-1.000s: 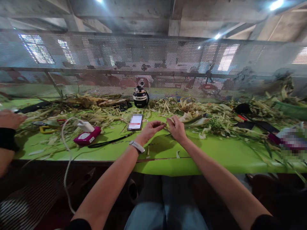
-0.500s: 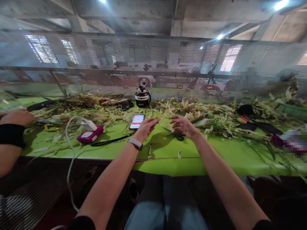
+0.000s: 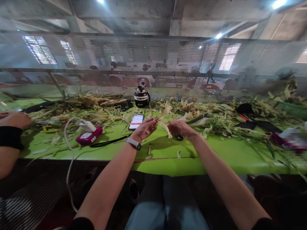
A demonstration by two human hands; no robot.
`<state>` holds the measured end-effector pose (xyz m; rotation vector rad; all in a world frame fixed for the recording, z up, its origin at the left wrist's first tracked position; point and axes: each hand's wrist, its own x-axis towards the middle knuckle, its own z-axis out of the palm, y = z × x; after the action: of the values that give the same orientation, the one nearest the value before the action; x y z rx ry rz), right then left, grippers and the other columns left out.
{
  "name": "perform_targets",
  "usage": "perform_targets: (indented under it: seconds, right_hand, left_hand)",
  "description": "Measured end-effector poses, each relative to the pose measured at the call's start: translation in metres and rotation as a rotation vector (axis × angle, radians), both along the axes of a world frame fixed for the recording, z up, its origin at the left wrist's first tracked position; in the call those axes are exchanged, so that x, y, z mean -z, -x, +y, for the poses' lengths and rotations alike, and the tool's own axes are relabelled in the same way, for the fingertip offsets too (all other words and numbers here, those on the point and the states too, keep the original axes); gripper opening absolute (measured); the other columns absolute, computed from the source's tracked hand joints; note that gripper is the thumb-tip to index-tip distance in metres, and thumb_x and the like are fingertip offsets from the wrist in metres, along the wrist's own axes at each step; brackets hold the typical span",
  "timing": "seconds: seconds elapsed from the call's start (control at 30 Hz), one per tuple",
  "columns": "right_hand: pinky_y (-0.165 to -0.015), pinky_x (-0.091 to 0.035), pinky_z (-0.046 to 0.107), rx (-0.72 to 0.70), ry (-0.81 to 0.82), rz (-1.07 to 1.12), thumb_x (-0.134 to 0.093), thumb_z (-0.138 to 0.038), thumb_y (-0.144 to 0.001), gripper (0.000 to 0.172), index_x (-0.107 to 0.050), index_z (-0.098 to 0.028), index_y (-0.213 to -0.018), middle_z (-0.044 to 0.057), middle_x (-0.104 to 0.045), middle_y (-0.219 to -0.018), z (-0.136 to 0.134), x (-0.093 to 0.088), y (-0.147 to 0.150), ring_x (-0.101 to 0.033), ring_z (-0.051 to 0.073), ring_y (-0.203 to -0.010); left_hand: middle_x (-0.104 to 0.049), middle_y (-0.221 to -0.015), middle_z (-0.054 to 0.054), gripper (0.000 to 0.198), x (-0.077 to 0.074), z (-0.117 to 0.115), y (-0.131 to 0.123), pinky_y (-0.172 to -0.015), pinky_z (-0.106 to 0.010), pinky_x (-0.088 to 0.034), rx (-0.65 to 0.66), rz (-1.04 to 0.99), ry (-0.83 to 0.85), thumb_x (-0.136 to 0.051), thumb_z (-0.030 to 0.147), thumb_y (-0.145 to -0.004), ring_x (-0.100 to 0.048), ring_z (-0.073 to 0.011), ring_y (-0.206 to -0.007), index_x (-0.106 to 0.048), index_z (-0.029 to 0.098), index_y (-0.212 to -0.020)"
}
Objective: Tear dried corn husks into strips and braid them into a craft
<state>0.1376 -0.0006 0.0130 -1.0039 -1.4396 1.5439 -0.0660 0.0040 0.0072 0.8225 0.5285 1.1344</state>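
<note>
My left hand [image 3: 144,128], with a pale watch [image 3: 133,143] on the wrist, is pinched on a strip of dried corn husk [image 3: 165,119] lifted over the green table [image 3: 216,153]. The husk curls up and to the right from the fingers. My right hand [image 3: 181,129] hovers just right of it with fingers curled, over black-handled scissors [image 3: 178,137] lying on the table; I cannot make out anything in it. A phone [image 3: 136,121] with a lit screen lies just beyond my left hand.
Heaps of corn husk [image 3: 216,119] cover the table's far half along a perforated metal screen [image 3: 153,64]. A dark jar [image 3: 141,97] stands at the back. A pink device [image 3: 88,136] with a white cable lies left. Another person's hand [image 3: 14,119] with a black wristband works at far left.
My hands were joined on the husk, then parted. My left hand has lifted the strip, and my right hand has dropped toward the scissors that its move uncovered.
</note>
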Motion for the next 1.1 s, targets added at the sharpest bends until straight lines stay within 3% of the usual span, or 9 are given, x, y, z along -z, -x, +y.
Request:
perform_targets:
  seconds: [0.1, 0.27, 0.43, 0.53, 0.67, 0.83, 0.97, 1.1]
  right_hand:
    - [-0.039, -0.04, 0.018, 0.003, 0.056, 0.003, -0.066, -0.054, -0.072, 0.041, -0.065, -0.013, -0.068, 0.002, -0.066, -0.055, 0.002, 0.004, 0.005, -0.053, 0.007, -0.04]
    - [-0.036, -0.034, 0.013, 0.256, 0.041, 0.306, -0.073, -0.041, -0.069, 0.027, -0.059, -0.018, -0.071, -0.005, -0.061, -0.053, 0.003, 0.002, 0.009, -0.045, 0.003, -0.037]
    - [-0.034, -0.03, 0.012, 0.307, -0.006, 0.37, -0.077, -0.038, -0.063, 0.027, -0.061, -0.019, -0.074, -0.007, -0.057, -0.054, 0.002, 0.0, 0.009, -0.045, 0.003, -0.041]
    - [-0.037, -0.032, 0.013, 0.373, -0.062, 0.325, -0.079, -0.037, -0.059, 0.029, -0.063, -0.019, -0.074, -0.005, -0.061, -0.061, 0.002, 0.002, 0.011, -0.051, 0.004, -0.046]
    - [-0.043, -0.038, 0.014, 0.438, -0.02, 0.296, -0.078, -0.035, -0.061, 0.024, -0.061, -0.019, -0.069, -0.004, -0.066, -0.065, 0.004, 0.005, 0.013, -0.059, 0.007, -0.054]
    - [-0.052, -0.047, 0.018, 0.479, 0.081, 0.494, -0.066, -0.025, -0.073, 0.008, -0.06, -0.021, -0.071, -0.003, -0.068, -0.067, 0.007, 0.0, 0.007, -0.065, 0.01, -0.064]
    - [-0.064, -0.054, 0.024, 0.449, 0.148, 0.615, -0.059, -0.031, -0.079, 0.016, -0.057, -0.02, -0.067, 0.0, -0.068, -0.065, 0.01, -0.004, 0.001, -0.066, 0.013, -0.067]
    - [-0.06, -0.053, 0.021, 0.536, 0.135, 0.679, -0.061, -0.024, -0.077, 0.01, -0.056, -0.021, -0.069, -0.003, -0.066, -0.059, 0.013, -0.004, -0.003, -0.064, 0.01, -0.058]
  left_hand:
    - [-0.062, -0.059, 0.001, 0.012, 0.0, -0.001, 0.0, -0.055, -0.014, -0.048, 0.02, -0.012, -0.03, -0.073, 0.007, -0.066, -0.057, -0.0045, -0.052, -0.067, 0.012, -0.074]
    - [-0.063, -0.062, 0.0, 0.015, 0.002, -0.002, 0.0, -0.054, -0.013, -0.046, 0.036, 0.043, -0.033, -0.077, 0.008, -0.061, -0.058, -0.0053, -0.056, -0.068, 0.012, -0.072]
    - [-0.065, -0.065, -0.001, 0.012, 0.005, 0.004, -0.003, -0.051, -0.013, -0.044, -0.12, 0.076, 0.007, -0.076, 0.01, -0.063, -0.056, -0.0041, -0.055, -0.068, 0.013, -0.072]
    - [-0.062, -0.062, 0.001, 0.011, 0.004, 0.007, -0.005, -0.046, -0.011, -0.04, -0.228, 0.063, 0.041, -0.075, 0.009, -0.064, -0.053, -0.0029, -0.052, -0.068, 0.013, -0.072]
    - [-0.062, -0.063, 0.001, 0.013, 0.005, 0.009, -0.006, -0.044, -0.011, -0.038, -0.245, 0.046, 0.048, -0.076, 0.009, -0.063, -0.052, -0.0024, -0.052, -0.067, 0.012, -0.072]
    - [-0.063, -0.063, 0.001, 0.014, 0.006, 0.009, -0.007, -0.041, -0.01, -0.036, -0.269, 0.09, 0.089, -0.077, 0.008, -0.061, -0.052, -0.002, -0.05, -0.068, 0.012, -0.071]
    - [-0.067, -0.068, -0.001, 0.014, 0.006, 0.008, -0.007, -0.044, -0.011, -0.039, -0.241, 0.115, 0.091, -0.077, 0.007, -0.061, -0.056, -0.0035, -0.055, -0.069, 0.012, -0.071]
    - [-0.068, -0.071, -0.001, 0.012, 0.006, 0.007, -0.007, -0.046, -0.011, -0.038, -0.221, 0.125, 0.037, -0.076, 0.009, -0.062, -0.057, -0.0039, -0.059, -0.071, 0.013, -0.072]
